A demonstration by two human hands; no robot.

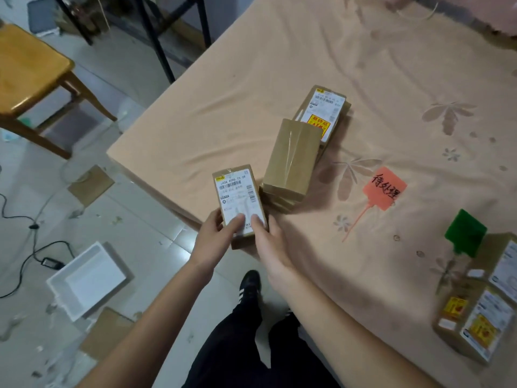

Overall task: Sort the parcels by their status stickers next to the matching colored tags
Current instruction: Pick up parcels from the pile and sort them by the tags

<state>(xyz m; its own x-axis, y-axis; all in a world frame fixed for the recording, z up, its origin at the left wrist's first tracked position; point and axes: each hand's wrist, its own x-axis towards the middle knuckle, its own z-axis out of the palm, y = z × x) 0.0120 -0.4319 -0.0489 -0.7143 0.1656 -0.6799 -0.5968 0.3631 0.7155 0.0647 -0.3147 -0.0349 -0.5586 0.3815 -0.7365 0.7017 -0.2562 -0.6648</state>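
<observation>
A small brown parcel with a white shipping label is held over the bed's near corner. My left hand grips its lower left edge and my right hand grips its lower right, thumbs on the label. Just right of it lies a plain brown parcel on top of a stack. Behind that sits a parcel with a yellow sticker. An orange tag with handwriting lies on the sheet. A green tag lies at the right, next to several labelled parcels.
The bed's peach floral sheet carries everything. On the floor at the left are a white tray, flat cardboard pieces, a black cable with adapter and a wooden stool. My black shoe stands below the hands.
</observation>
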